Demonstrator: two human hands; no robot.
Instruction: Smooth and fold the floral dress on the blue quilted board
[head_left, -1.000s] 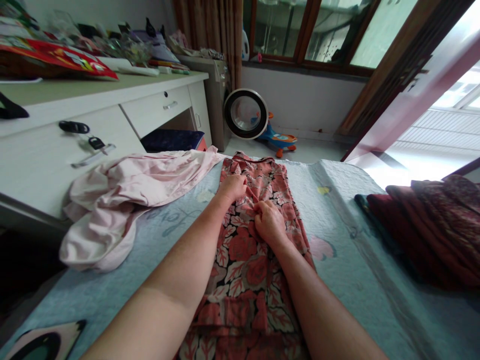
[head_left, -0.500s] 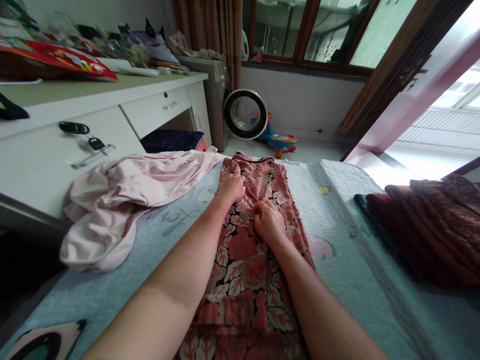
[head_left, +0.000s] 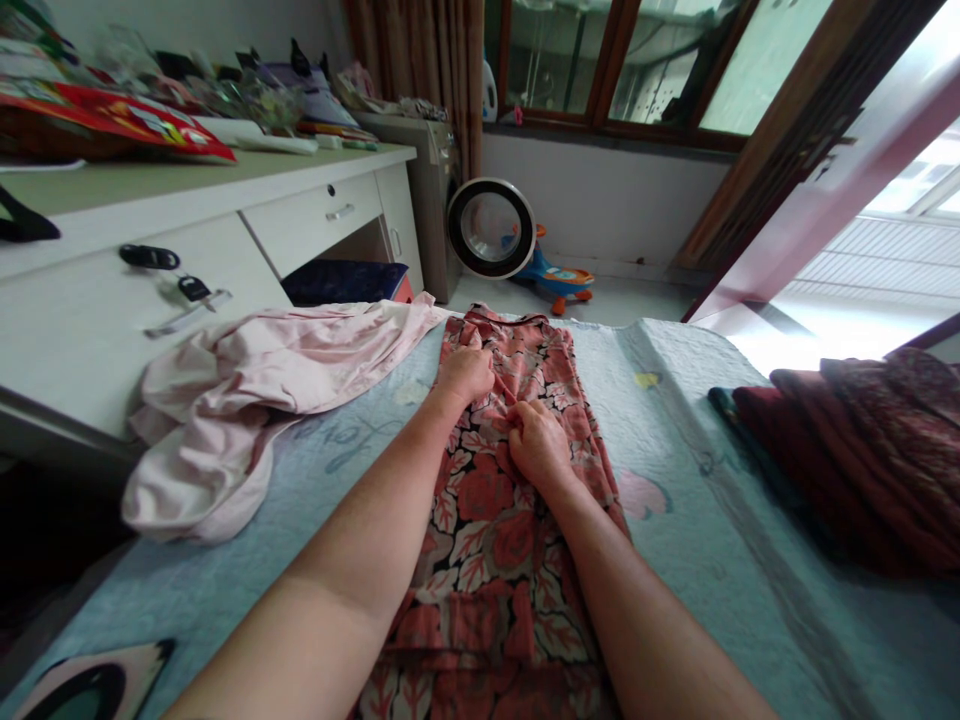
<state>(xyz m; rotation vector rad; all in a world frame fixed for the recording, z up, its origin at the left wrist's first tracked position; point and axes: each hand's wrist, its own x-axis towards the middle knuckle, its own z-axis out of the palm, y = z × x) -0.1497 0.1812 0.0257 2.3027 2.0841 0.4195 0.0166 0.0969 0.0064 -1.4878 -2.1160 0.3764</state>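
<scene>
A floral shirt [head_left: 487, 495] in red, black and beige lies lengthwise on the light blue bed cover [head_left: 675, 480], its collar end at the far edge and its sides straight and narrow. My left hand [head_left: 466, 375] is closed on the cloth, left of the middle and near the collar end. Slightly closer to me, my right hand [head_left: 541, 440] pinches the fabric right of the middle. Small creases run between the two hands. The fingertips are partly hidden in the cloth.
Pale pink clothing [head_left: 225, 400] lies crumpled at the left. A stack of dark red folded clothes [head_left: 840, 460] sits at the right. Beyond the bed are a white desk [head_left: 202, 270], an open washing machine door [head_left: 491, 228] and a blue ride-on toy [head_left: 551, 275].
My left hand has shifted very slightly to the right on the cloth. My right hand and the shirt look the same.
</scene>
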